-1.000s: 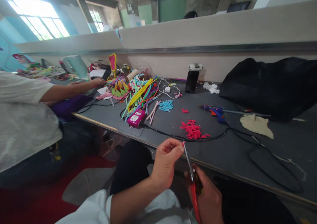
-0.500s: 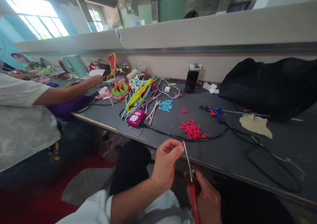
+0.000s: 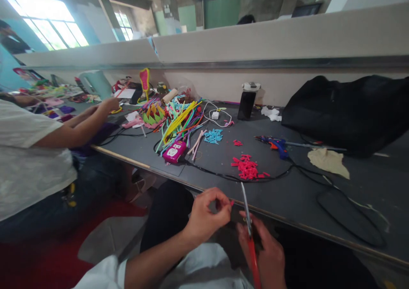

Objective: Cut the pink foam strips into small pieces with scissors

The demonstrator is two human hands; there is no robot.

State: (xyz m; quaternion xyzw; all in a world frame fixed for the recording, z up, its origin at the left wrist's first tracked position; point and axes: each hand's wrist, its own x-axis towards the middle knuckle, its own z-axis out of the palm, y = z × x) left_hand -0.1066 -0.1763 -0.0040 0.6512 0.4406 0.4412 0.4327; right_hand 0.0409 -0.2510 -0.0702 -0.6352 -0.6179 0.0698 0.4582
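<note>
Between thumb and forefinger, my left hand (image 3: 209, 212) pinches a small red-pink piece (image 3: 232, 203), of which only the tip shows; it resembles the cut pieces on the table. My right hand (image 3: 263, 248) grips red-handled scissors (image 3: 252, 248), their metal blades pointing up and away, slightly apart from the left fingertips. Both hands are held in front of the table edge, above my lap. Just beyond them lies a pile of short red pieces (image 3: 247, 168). Farther back is a pile of short blue pieces (image 3: 213, 136), with a few pale pink strips (image 3: 198, 145) beside it.
A magenta power socket (image 3: 174, 152) and black cable lie near the edge, by a heap of colourful fuzzy stems (image 3: 180, 123). A blue glue gun (image 3: 277, 146), a phone (image 3: 246, 105), a beige cloth (image 3: 328, 162) and a black bag (image 3: 345, 114) are on the table. A co-worker (image 3: 35, 144) sits at left.
My left hand has drawn down and left, away from the scissor blades, with the small piece in its fingers. The scissors stand more upright. The co-worker's arm has pulled back.
</note>
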